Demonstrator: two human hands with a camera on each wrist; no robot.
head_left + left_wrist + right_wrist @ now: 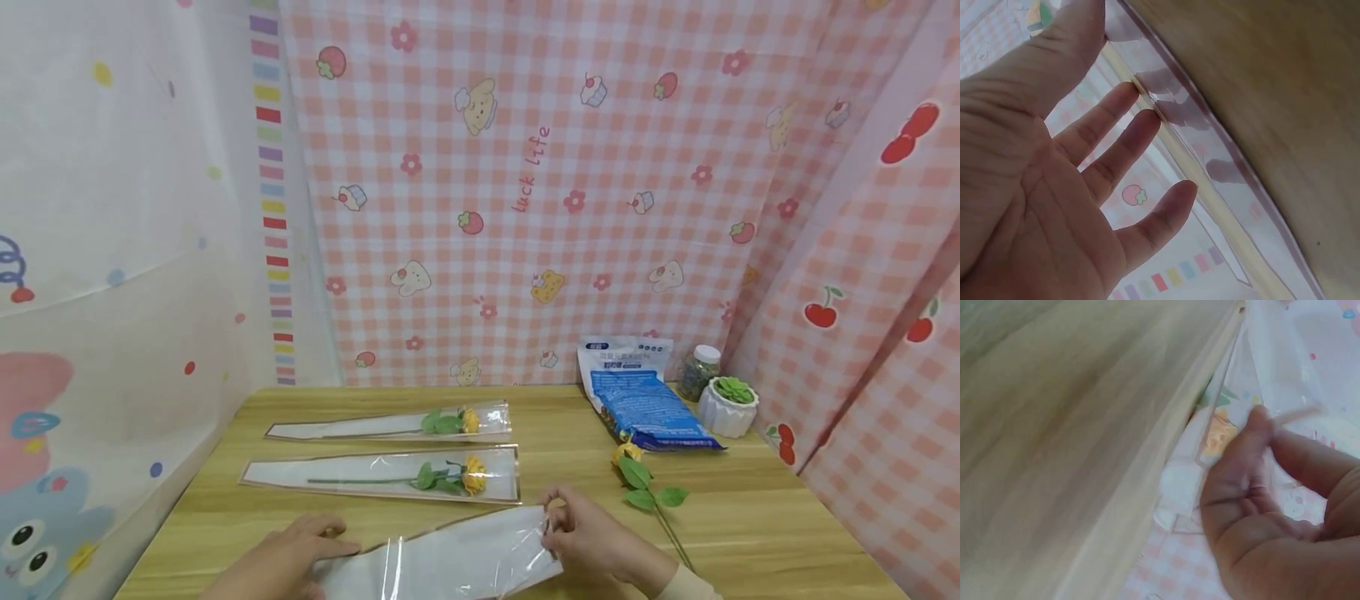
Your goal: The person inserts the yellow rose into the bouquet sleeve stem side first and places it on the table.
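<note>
A single-flower sleeve [450,560], clear over white with a brown edge, lies at the table's front. At its wide right end, my right hand [596,537] pinches the rim between thumb and forefinger. Near the narrow end, my left hand [288,557] touches the sleeve's far edge; the left wrist view shows several of its fingers [1166,212] spread and fairly straight. Behind lie two similar sleeves, the nearer sleeve [352,467] and the farther sleeve [337,427], each with a yellow rose inside. Another yellow rose [630,454] lies loose to the right, its stem pointing forward.
At the back right lies a blue and white bag [645,400]. Beside it stand a white-lidded jar [699,373] and a succulent in a ribbed white pot [727,412]. Printed curtains [540,167] enclose the wooden table [780,508] at the back and both sides.
</note>
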